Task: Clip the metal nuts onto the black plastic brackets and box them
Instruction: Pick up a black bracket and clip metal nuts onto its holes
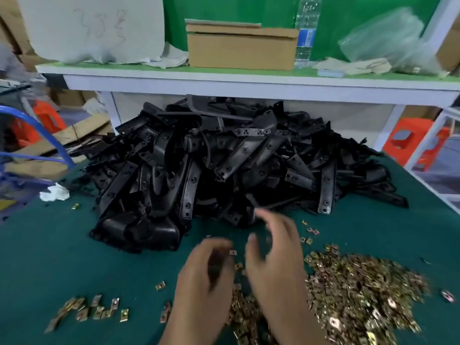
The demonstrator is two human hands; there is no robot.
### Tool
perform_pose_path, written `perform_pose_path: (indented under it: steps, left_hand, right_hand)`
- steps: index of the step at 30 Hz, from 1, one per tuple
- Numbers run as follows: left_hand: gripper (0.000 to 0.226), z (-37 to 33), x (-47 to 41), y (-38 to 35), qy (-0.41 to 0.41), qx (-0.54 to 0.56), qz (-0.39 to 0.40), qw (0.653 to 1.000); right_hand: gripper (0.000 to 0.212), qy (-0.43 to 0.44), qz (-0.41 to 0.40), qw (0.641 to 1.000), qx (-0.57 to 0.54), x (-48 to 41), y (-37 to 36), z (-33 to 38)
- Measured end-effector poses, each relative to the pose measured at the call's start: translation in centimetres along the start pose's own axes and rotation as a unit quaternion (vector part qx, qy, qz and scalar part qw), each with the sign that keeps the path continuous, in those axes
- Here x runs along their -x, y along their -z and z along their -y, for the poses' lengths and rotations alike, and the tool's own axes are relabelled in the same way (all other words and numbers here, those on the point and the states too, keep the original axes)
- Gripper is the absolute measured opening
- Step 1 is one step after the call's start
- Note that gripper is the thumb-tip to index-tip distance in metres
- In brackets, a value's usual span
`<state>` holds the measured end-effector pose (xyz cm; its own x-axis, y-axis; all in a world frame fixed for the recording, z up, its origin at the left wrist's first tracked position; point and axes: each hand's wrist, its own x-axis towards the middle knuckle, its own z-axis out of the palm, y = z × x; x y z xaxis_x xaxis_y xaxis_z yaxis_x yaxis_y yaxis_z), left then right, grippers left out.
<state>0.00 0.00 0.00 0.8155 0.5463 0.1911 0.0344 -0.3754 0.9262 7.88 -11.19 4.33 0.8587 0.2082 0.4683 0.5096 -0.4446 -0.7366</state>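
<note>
Many nuts: heaped on mat, front right.
Brackets: piled behind, below shelf.
Left hand: blurred, fingers curled; hold cannot be told.
Right hand: fingers spread, loose, beside nuts.

Both hands reach in from the bottom edge, close together, backs turned up. The left hand is motion-blurred, its fingers curled inward, and whether it holds anything cannot be told. The right hand is just beside it and slightly further forward, fingers spread and loosely curved, thumb apart.

Left hand, right hand motion-blurred
</note>
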Motion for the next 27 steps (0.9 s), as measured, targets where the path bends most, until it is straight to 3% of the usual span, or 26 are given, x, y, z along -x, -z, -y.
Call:
perform_pose_path:
  steps: [3,6,8,12,16,20,24,27]
  left_hand:
    - [0.023,-1.7,-4.7,-2.3,0.046,0.033,0.015,0.998]
    - [0.028,-1.5,-7.3,-4.2,0.058,0.097,0.031,0.993]
    - [0.028,-1.2,-8.9,-4.8,0.074,0.152,0.051,0.984]
    - [0.025,-1.2,-10.5,-4.6,0.155,0.308,0.06,0.937]
    - [0.026,-1.6,-10.3,-3.3,0.192,0.417,0.082,0.885]
    - [0.061,-3.2,-10.0,-1.9,0.229,0.505,0.107,0.825]
    - [0.093,-3.8,-9.8,-0.5,0.235,0.592,0.188,0.747]
    - [0.084,-3.4,-9.9,1.0,0.164,0.63,0.262,0.713]
  right_hand:
    - [0.057,-0.051,0.018,0.992,0.11,-4.0,-2.0,-2.4]
    - [0.054,-0.082,0.067,0.983,0.149,-6.2,-4.1,-4.8]
    - [0.047,-0.067,0.056,0.986,0.145,-6.5,-5.0,-6.5]
    - [0.03,-0.049,-0.039,0.994,0.094,-7.2,-5.7,-7.9]
    - [0.018,-0.044,-0.08,0.993,0.07,-7.6,-4.5,-6.4]
    - [0.021,0.024,-0.091,0.995,-0.015,-8.3,-1.2,-2.9]
    - [0.027,0.126,0.015,0.984,-0.121,-7.6,1.3,-0.3]
    - [0.031,0.166,0.126,0.973,-0.102,-7.2,2.4,0.2]
